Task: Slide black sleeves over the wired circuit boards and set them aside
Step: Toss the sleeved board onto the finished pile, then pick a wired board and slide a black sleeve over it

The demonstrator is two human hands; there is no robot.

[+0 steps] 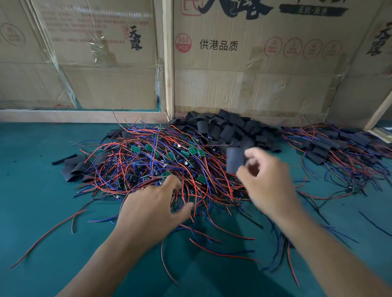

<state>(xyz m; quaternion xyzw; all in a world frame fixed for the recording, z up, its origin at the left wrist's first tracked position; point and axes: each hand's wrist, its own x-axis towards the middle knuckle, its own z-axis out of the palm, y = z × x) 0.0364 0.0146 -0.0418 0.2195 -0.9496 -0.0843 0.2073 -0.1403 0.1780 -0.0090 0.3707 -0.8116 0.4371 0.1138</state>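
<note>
**Above the wire pile: one sleeve in hand, no board picked yet**

Over a green bench (pixel 27 184), the right hand (pixel 268 185) is raised and blurred, its fingers (pixel 251 153) pinching one black sleeve (pixel 234 160) by its right edge. The left hand (pixel 154 210) hovers low over the near edge of a tangled pile of wired circuit boards (pixel 166 160), its fingers spread wide and holding nothing.

Loose black sleeves (pixel 233 127) are heaped at the far side against a cardboard wall (pixel 241 70). Finished, sleeved boards (pixel 342 145) lie far right.

Likely risks: the red and blue wires are so interlaced that lifting one board could drag several neighbours with it or scatter them across the bench. The sleeve looks soft and flattened, so it may need opening, or wires could snag at its mouth. The light pinch might also let it slip.
</note>
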